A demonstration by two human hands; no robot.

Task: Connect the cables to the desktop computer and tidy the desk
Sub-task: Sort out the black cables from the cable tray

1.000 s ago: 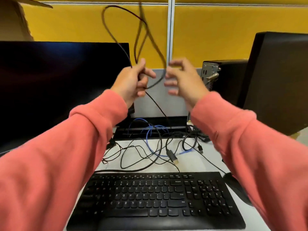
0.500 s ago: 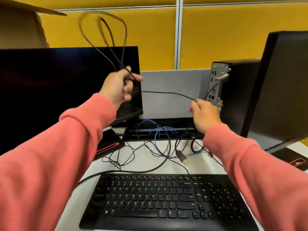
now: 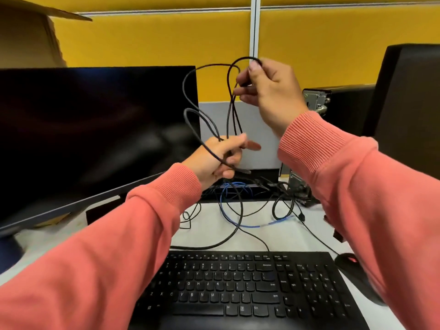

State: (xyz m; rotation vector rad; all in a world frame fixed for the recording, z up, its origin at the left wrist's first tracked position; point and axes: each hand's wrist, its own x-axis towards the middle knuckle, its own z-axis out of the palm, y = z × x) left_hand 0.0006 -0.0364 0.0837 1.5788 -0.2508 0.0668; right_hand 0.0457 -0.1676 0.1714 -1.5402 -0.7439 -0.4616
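Black cable (image 3: 229,108) hangs in loops between both hands, raised above the desk (image 3: 281,236) in front of the monitor (image 3: 95,129). Right hand (image 3: 266,91) pinches the top of a loop near its fingertips; left hand (image 3: 219,158), lower, is closed around the gathered strands. More black and blue cables (image 3: 238,210) lie tangled behind the keyboard (image 3: 250,289), beside the computer (image 3: 338,103).
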